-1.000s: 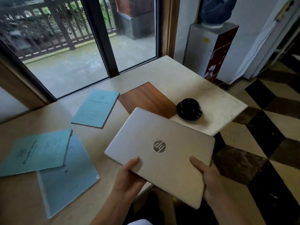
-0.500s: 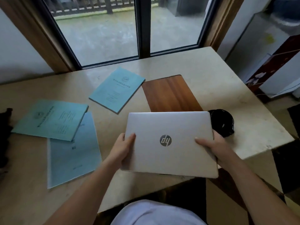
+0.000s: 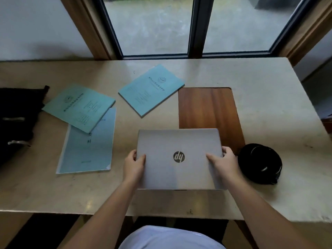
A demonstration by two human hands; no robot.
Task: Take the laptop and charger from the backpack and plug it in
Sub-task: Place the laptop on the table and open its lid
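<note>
We have the laptop [image 3: 179,159] closed and lying on the surface [image 3: 269,112] right in front of us, its far right corner over the dark wooden inlay [image 3: 208,108]. Our left hand [image 3: 133,163] grips its left edge, thumb curled over the lid and the other fingers hidden under or behind the edge. Our right hand [image 3: 223,163] holds the right edge the same way, thumb lying on the lid and fingers wrapped round the side. The charger [image 3: 259,163], a black coil of cable, sits just beside the laptop on the right, close to our right hand. The backpack [image 3: 16,123] lies well apart at the far left.

The step in hand, as we judge it, is settling the laptop into place. To do it well we keep it flat and square to the near edge, let the underside bear fully on the surface before loosening either grip, and slide the hidden fingers out sideways so they are not pinched. We leave a gap on the right so the cable can reach the port; which side the port is on we cannot tell. The three blue booklets [image 3: 150,89] are clear of it. No wall socket shows here.
</note>
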